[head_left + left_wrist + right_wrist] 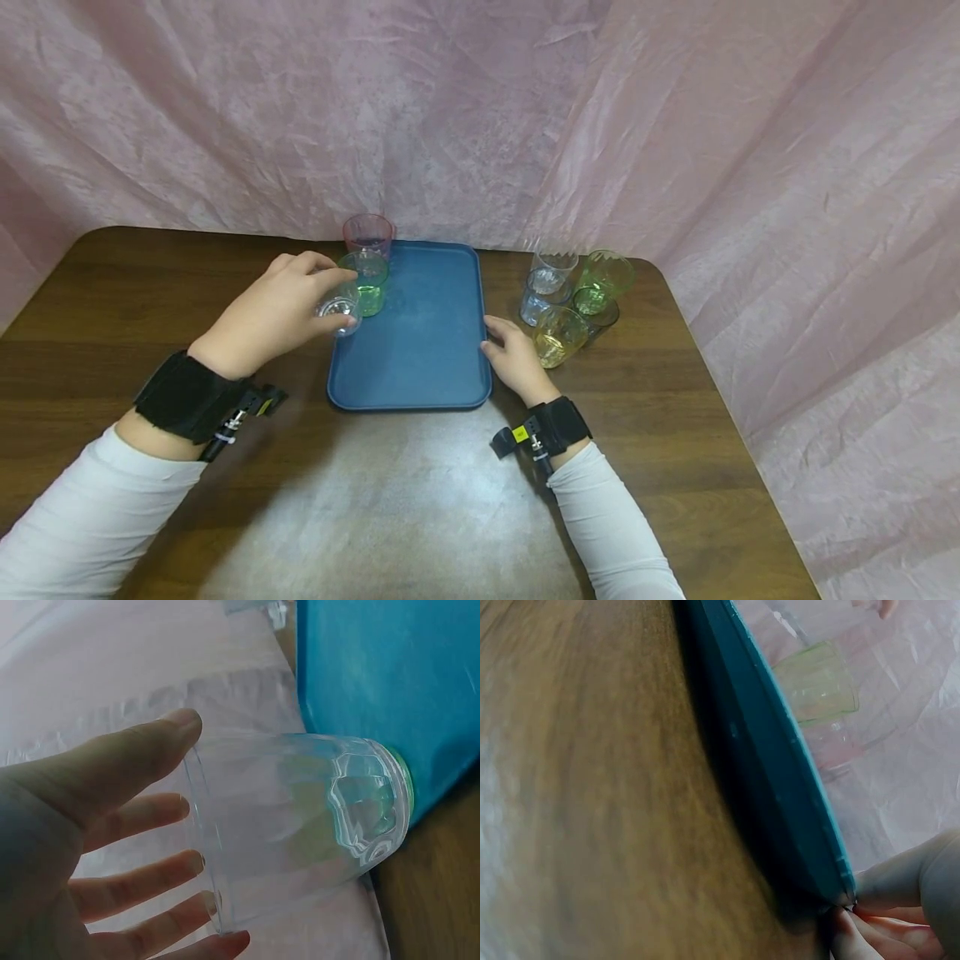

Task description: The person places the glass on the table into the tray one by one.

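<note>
My left hand (273,312) holds a clear faceted glass (300,825) by its rim, thumb on one side and fingertips on the other. In the head view that glass overlaps the left edge of a blue tray (420,350). Close behind it stands a green glass (371,298), and a pink-rimmed glass (367,227) is farther back. My right hand (517,357) pinches the tray's right edge, with the thumb and fingertips meeting at the rim (844,874) in the right wrist view.
Several glasses cluster right of the tray: a clear one (557,257), a blue one (536,310), a green one (606,271), a dark one (606,315) and a yellow one (555,343). A pink curtain (465,117) hangs behind the wooden table (660,467).
</note>
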Demonstrator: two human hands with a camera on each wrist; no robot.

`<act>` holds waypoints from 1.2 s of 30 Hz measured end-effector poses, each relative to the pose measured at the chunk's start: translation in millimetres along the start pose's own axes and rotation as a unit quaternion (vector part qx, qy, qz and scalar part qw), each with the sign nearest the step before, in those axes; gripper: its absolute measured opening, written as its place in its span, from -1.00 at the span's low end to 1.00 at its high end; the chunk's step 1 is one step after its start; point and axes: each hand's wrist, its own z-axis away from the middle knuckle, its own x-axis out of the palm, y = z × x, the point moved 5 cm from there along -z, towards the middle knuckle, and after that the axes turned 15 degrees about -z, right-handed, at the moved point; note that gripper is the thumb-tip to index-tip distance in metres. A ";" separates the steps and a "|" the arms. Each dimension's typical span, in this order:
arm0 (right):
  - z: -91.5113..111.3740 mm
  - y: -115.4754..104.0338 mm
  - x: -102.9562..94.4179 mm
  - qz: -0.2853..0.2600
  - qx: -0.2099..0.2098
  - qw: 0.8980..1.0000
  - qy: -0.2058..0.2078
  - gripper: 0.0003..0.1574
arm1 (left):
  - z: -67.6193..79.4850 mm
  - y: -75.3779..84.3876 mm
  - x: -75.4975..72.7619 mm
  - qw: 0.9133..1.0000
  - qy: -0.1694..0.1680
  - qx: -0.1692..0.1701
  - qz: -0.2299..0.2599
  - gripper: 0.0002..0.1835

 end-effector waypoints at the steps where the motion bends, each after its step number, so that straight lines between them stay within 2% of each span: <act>1: 0.0 0.0 0.0 0.000 0.000 1.000 0.000 -0.41 | -1.4 2.6 0.6 1.000 0.000 0.004 -0.001 -0.35; 8: 0.3 0.2 0.5 -0.002 0.004 1.000 -0.003 -0.41 | -8.0 17.4 8.2 1.000 -0.003 0.025 -0.012 -0.36; 16: 0.4 -1.1 -0.6 -0.006 0.001 1.000 -0.005 -0.41 | -9.3 25.5 21.1 0.999 -0.019 0.037 -0.011 -0.38; 24: -0.8 -2.0 0.7 -0.006 0.003 1.000 -0.005 -0.40 | -9.5 24.6 32.4 0.998 -0.048 0.040 -0.025 -0.39; 31: -2.0 -0.2 1.8 -0.003 -0.001 1.000 -0.002 -0.41 | -9.3 23.7 37.8 0.997 -0.075 0.032 -0.009 -0.40; 36: -1.9 2.1 0.6 0.001 0.001 1.000 0.001 -0.41 | -11.8 22.5 41.9 0.997 -0.077 0.027 -0.011 -0.40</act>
